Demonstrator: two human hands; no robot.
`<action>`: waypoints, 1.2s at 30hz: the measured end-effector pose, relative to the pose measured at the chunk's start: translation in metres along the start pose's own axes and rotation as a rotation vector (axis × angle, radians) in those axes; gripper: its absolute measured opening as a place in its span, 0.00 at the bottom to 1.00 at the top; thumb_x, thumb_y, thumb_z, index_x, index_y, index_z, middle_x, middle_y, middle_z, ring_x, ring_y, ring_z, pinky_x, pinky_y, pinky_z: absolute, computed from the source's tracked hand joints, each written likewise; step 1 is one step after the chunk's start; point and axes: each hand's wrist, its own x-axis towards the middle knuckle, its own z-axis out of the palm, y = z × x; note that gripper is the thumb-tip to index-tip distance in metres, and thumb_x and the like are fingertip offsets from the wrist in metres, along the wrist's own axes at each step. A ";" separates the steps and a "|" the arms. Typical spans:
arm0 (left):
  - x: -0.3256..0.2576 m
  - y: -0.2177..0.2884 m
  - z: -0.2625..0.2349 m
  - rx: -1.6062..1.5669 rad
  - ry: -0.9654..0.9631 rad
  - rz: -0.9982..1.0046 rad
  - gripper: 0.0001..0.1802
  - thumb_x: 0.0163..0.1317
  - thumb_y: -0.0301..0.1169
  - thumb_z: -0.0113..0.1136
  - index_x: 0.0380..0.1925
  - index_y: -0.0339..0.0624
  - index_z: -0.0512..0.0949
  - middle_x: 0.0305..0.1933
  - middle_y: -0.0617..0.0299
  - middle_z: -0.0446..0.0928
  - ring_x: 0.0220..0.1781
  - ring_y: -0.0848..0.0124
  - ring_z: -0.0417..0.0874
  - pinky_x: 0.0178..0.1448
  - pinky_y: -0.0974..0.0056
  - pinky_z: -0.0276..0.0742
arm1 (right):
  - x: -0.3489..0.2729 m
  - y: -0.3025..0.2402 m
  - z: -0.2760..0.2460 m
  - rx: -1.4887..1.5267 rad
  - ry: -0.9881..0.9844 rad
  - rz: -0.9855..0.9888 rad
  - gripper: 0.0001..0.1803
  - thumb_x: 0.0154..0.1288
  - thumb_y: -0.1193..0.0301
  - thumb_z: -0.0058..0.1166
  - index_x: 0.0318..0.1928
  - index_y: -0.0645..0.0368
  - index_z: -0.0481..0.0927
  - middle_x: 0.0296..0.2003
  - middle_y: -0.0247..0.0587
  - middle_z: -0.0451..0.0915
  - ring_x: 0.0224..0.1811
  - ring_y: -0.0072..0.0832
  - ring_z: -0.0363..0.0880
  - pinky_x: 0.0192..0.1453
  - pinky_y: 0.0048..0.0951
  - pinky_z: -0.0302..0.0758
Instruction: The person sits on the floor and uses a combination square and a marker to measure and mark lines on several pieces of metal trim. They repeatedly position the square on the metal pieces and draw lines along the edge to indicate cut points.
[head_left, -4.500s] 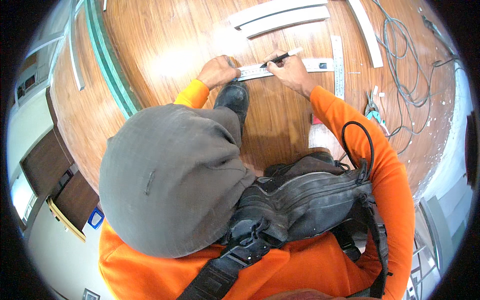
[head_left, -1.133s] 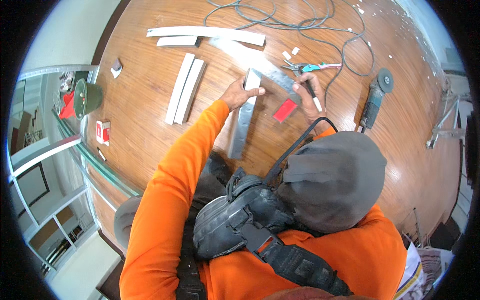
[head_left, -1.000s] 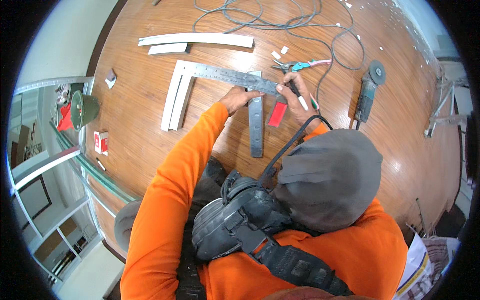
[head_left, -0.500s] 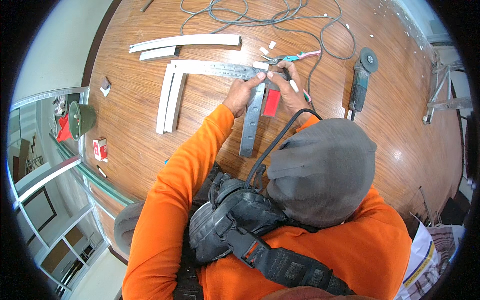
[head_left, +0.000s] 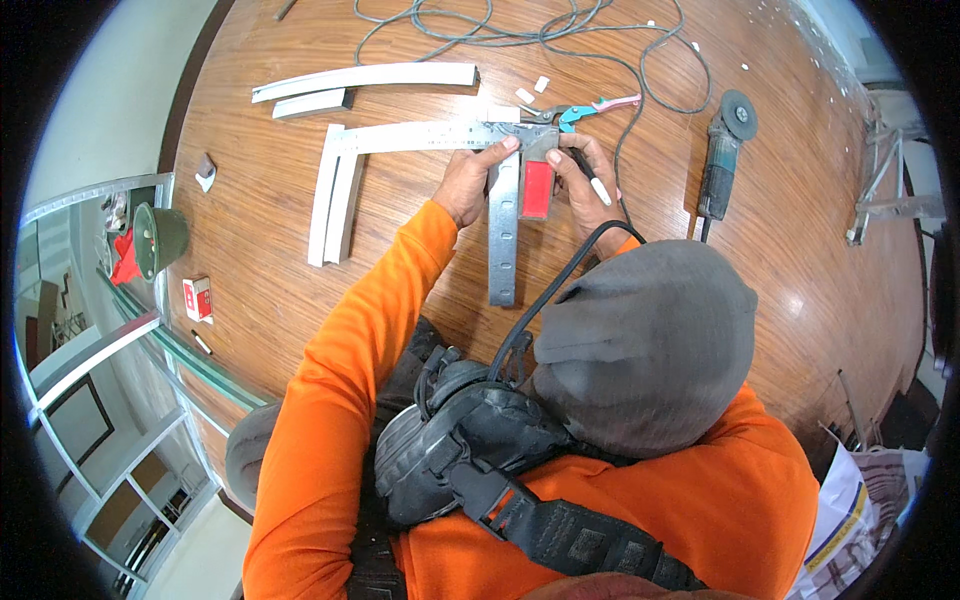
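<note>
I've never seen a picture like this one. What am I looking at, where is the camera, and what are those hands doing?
No machine here: a person in an orange top works with bare hands. One wide, rounded camera looks down from above, so straight edges bend. On the wooden surface lies a metal square ruler. The left hand presses a grey metal strip against it; the right hand holds a white-tipped marker, beside a red piece. Nearby lie white trim pieces, snips with blue and pink handles, an angle grinder and a grey cable.
</note>
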 end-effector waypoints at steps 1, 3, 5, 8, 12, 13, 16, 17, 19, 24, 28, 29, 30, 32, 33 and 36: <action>0.000 -0.001 0.002 0.023 0.001 0.034 0.25 0.63 0.36 0.69 0.51 0.27 0.75 0.46 0.51 0.81 0.46 0.66 0.84 0.53 0.62 0.82 | 0.002 0.003 -0.002 -0.001 -0.002 -0.006 0.19 0.67 0.60 0.63 0.52 0.56 0.76 0.43 0.33 0.79 0.42 0.21 0.75 0.45 0.25 0.73; 0.000 -0.002 0.006 0.070 0.002 0.103 0.26 0.62 0.37 0.70 0.51 0.27 0.75 0.47 0.52 0.81 0.48 0.66 0.83 0.54 0.61 0.81 | 0.003 0.009 -0.008 -0.004 -0.009 -0.028 0.19 0.67 0.60 0.63 0.52 0.56 0.76 0.44 0.33 0.79 0.44 0.21 0.75 0.46 0.26 0.73; -0.004 -0.002 -0.002 0.085 0.037 0.026 0.28 0.61 0.39 0.72 0.52 0.27 0.75 0.48 0.53 0.81 0.49 0.66 0.83 0.53 0.62 0.81 | 0.002 0.007 -0.006 -0.002 -0.028 -0.059 0.20 0.67 0.60 0.63 0.53 0.55 0.76 0.45 0.32 0.78 0.45 0.21 0.75 0.47 0.26 0.73; -0.007 -0.005 -0.006 0.154 0.078 0.001 0.30 0.59 0.41 0.74 0.51 0.27 0.76 0.47 0.52 0.81 0.48 0.67 0.83 0.52 0.62 0.80 | -0.003 0.002 -0.002 0.089 -0.054 -0.015 0.19 0.67 0.60 0.63 0.53 0.55 0.76 0.45 0.32 0.78 0.47 0.21 0.74 0.47 0.27 0.73; -0.004 -0.015 -0.002 0.214 0.122 0.067 0.29 0.59 0.43 0.73 0.47 0.26 0.79 0.44 0.50 0.82 0.42 0.69 0.84 0.46 0.64 0.81 | -0.002 0.004 -0.005 0.016 -0.024 0.041 0.17 0.68 0.63 0.62 0.52 0.56 0.76 0.46 0.33 0.78 0.49 0.23 0.75 0.49 0.29 0.74; -0.004 -0.015 0.000 0.225 0.124 0.065 0.28 0.59 0.43 0.73 0.47 0.26 0.79 0.42 0.51 0.83 0.40 0.69 0.84 0.44 0.64 0.81 | -0.001 0.006 -0.006 0.034 -0.028 0.054 0.16 0.68 0.64 0.61 0.52 0.57 0.76 0.47 0.35 0.78 0.51 0.24 0.76 0.51 0.30 0.75; -0.004 -0.012 0.003 0.246 0.128 0.041 0.28 0.60 0.44 0.72 0.45 0.26 0.80 0.39 0.51 0.83 0.35 0.70 0.84 0.39 0.65 0.82 | 0.000 0.011 -0.007 0.063 -0.046 0.031 0.16 0.68 0.63 0.61 0.52 0.55 0.76 0.46 0.34 0.78 0.48 0.23 0.76 0.48 0.28 0.75; -0.005 -0.010 0.004 0.246 0.126 0.021 0.28 0.60 0.44 0.72 0.45 0.25 0.80 0.39 0.51 0.83 0.35 0.70 0.84 0.38 0.66 0.82 | 0.001 0.013 -0.007 0.068 -0.054 0.013 0.17 0.68 0.62 0.62 0.53 0.54 0.76 0.46 0.33 0.79 0.46 0.22 0.76 0.46 0.27 0.74; -0.006 -0.010 0.005 0.237 0.130 0.017 0.29 0.60 0.44 0.72 0.44 0.25 0.80 0.39 0.51 0.84 0.34 0.70 0.85 0.38 0.66 0.82 | 0.002 0.016 -0.007 0.069 -0.053 0.013 0.17 0.68 0.62 0.62 0.53 0.53 0.76 0.45 0.32 0.79 0.46 0.22 0.76 0.46 0.27 0.74; -0.005 -0.013 0.009 0.246 0.162 0.074 0.29 0.60 0.44 0.72 0.44 0.24 0.80 0.38 0.51 0.84 0.34 0.70 0.85 0.39 0.65 0.82 | 0.002 0.018 -0.008 0.127 -0.025 0.059 0.16 0.68 0.63 0.62 0.53 0.52 0.77 0.45 0.30 0.80 0.47 0.21 0.77 0.46 0.27 0.74; -0.004 -0.014 0.012 0.233 0.180 0.100 0.29 0.60 0.45 0.71 0.45 0.24 0.80 0.39 0.50 0.84 0.35 0.69 0.85 0.40 0.65 0.82 | 0.000 0.011 -0.005 0.216 -0.032 0.087 0.16 0.69 0.64 0.62 0.53 0.51 0.77 0.45 0.30 0.80 0.47 0.21 0.77 0.47 0.28 0.75; -0.004 -0.013 0.013 0.239 0.179 0.094 0.29 0.60 0.45 0.71 0.45 0.24 0.80 0.39 0.50 0.84 0.35 0.69 0.85 0.41 0.65 0.82 | -0.001 0.009 -0.004 0.230 -0.029 0.098 0.16 0.69 0.64 0.62 0.53 0.51 0.77 0.46 0.30 0.80 0.47 0.21 0.77 0.46 0.28 0.75; -0.004 -0.012 0.014 0.246 0.178 0.088 0.29 0.60 0.44 0.71 0.45 0.24 0.80 0.39 0.50 0.83 0.35 0.69 0.85 0.41 0.64 0.82 | 0.000 0.011 -0.005 0.221 -0.033 0.103 0.15 0.69 0.64 0.61 0.53 0.52 0.77 0.45 0.30 0.80 0.47 0.21 0.78 0.46 0.28 0.76; -0.001 -0.013 0.005 0.251 0.192 0.045 0.29 0.60 0.44 0.71 0.45 0.24 0.80 0.39 0.50 0.84 0.36 0.68 0.85 0.41 0.64 0.82 | 0.003 0.013 -0.005 0.208 -0.048 0.114 0.15 0.69 0.65 0.61 0.53 0.53 0.77 0.45 0.31 0.81 0.46 0.22 0.78 0.46 0.29 0.77; 0.001 -0.015 0.001 0.254 0.200 0.023 0.29 0.60 0.44 0.71 0.45 0.24 0.80 0.39 0.50 0.84 0.36 0.68 0.85 0.42 0.64 0.82 | 0.004 0.015 -0.004 0.193 -0.050 0.111 0.15 0.70 0.64 0.61 0.53 0.54 0.77 0.45 0.32 0.81 0.45 0.23 0.78 0.45 0.29 0.77; -0.003 -0.012 0.005 0.231 0.188 0.104 0.28 0.59 0.44 0.72 0.43 0.25 0.81 0.39 0.50 0.84 0.34 0.69 0.84 0.40 0.64 0.82 | 0.008 0.016 -0.007 0.076 -0.015 0.028 0.17 0.71 0.63 0.58 0.54 0.57 0.77 0.45 0.35 0.80 0.44 0.24 0.79 0.45 0.30 0.77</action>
